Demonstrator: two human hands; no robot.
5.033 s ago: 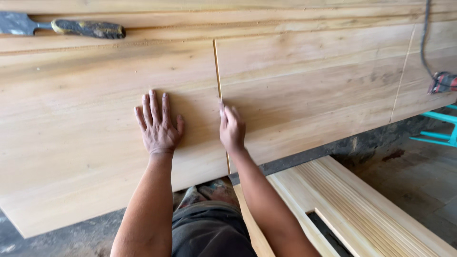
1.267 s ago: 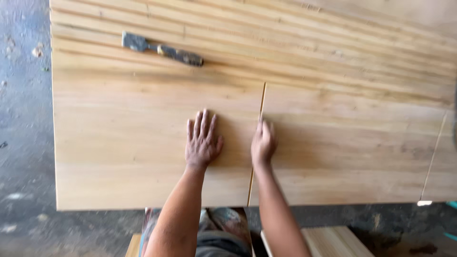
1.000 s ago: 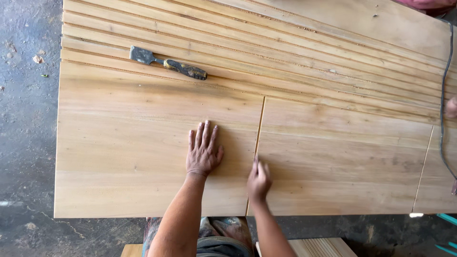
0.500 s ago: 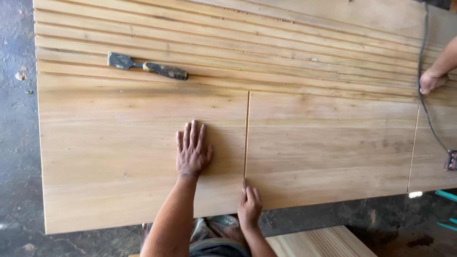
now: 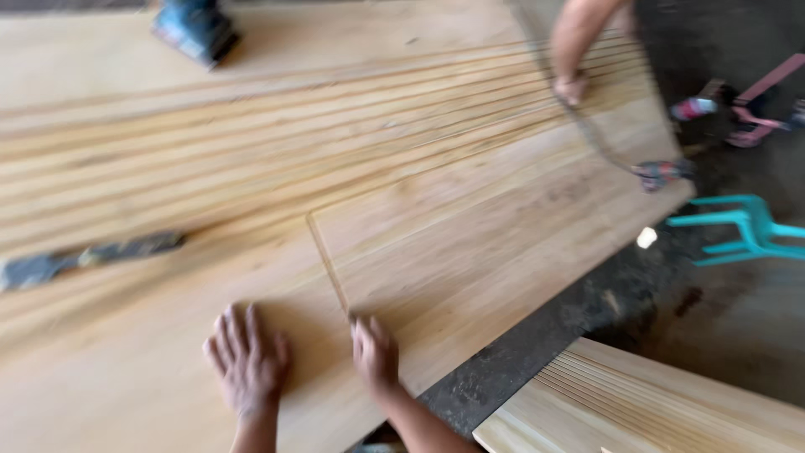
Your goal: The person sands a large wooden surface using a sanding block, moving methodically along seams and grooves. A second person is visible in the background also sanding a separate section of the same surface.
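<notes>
The left hand (image 5: 246,362) lies flat on the wooden panel (image 5: 470,226), palm down, fingers spread and pointing away from the person; it grasps nothing. The right hand (image 5: 375,354) rests just beside it, also flat and open on the wood, its fingertips at the near end of a thin groove (image 5: 327,262) that runs away from the person between two boards of the panel. The picture is blurred, so whether the right fingers press into the groove or only lie by it cannot be told. The panel fills most of the view; its far part is cut with long parallel grooves. On the left of the panel, well apart from the hands, lies a dark tool (image 5: 88,257) with a long handle, smeared by blur. At the far edge stands a blue power tool (image 5: 194,28). At the far right another person's hand (image 5: 572,87) rests on the panel beside a dark cable (image 5: 587,134), which runs to a plug (image 5: 662,174) at the panel's corner. Off the panel to the right stand a turquoise plastic chair (image 5: 742,231) on the dark floor and, nearer, a second grooved board (image 5: 637,411).
</notes>
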